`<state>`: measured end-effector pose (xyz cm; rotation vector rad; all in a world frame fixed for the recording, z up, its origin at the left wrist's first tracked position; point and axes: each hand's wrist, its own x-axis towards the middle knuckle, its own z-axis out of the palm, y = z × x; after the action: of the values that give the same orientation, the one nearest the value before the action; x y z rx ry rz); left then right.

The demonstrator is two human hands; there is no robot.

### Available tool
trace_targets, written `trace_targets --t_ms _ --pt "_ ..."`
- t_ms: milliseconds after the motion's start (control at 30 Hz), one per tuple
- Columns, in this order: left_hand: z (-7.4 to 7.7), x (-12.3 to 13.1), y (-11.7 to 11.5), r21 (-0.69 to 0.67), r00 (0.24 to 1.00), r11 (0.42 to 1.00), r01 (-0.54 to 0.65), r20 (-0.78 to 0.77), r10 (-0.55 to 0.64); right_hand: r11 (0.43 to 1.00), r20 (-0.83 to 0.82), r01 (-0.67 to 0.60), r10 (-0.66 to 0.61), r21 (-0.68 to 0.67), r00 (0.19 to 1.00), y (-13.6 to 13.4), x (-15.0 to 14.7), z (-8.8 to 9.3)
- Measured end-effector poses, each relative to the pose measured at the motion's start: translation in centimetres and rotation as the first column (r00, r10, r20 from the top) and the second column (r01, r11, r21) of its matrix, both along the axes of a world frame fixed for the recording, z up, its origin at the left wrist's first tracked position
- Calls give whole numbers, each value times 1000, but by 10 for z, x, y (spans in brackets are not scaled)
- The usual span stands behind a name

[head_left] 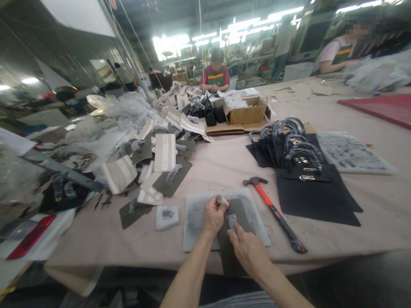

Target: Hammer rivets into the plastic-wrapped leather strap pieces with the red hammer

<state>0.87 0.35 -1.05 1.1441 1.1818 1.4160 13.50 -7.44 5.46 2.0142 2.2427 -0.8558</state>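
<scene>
My left hand (214,214) is closed in a fist round a small upright punch tool (221,199), its tip on a dark grey leather piece (228,252). That piece lies across a white cutting pad (195,218) at the table's near edge. My right hand (245,246) pinches a small wrapped metal fitting (231,220) against the same leather piece, just right of the punch. A hammer (272,208) with an orange and black handle lies on the table to the right of the pad, untouched.
A stack of black leather panels with wrapped handles (305,171) lies at right, beside a speckled white pad (353,154). Grey and cream leather pieces (163,167) pile up at left. A small white block (167,217) and a cardboard box (247,112) stand nearby. Other people work across the table.
</scene>
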Motion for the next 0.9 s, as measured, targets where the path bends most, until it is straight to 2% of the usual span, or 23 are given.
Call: trace_targets --t_ms 133,233,367,500,567,633,700,767,833,900 --pt "-4 -2 1 10 1000 1000 18 7 -18 1000 -128 24 -26 -18 991 0 4 -7" --pt "-1 -2 0 -4 1000 1000 23 2 -23 999 -174 40 -44 -25 984 0 8 -5" --pt "3 -3 -1 6 999 1000 25 -45 -25 994 -246 92 -75 60 966 8 26 0" --pt "4 -2 -1 16 998 999 35 -58 -34 938 -95 197 -177 285 980 25 62 -6" --pt "4 -2 -2 26 996 999 33 -88 -30 900 41 151 -184 409 982 33 83 -12" --pt "5 0 -3 41 990 999 24 -142 -18 885 170 97 -193 456 966 40 102 -18" --pt "5 1 -4 51 983 999 20 -185 -10 914 256 96 -209 393 944 46 116 -23" --pt "5 3 -5 53 978 998 19 -210 -7 943 223 154 -225 295 949 53 123 -26" --pt "5 4 -4 55 972 998 13 -235 0 945 40 284 -294 165 955 61 124 -27" --pt "5 6 -3 63 968 998 8 -250 8 923 -165 385 -380 0 910 71 119 -24"
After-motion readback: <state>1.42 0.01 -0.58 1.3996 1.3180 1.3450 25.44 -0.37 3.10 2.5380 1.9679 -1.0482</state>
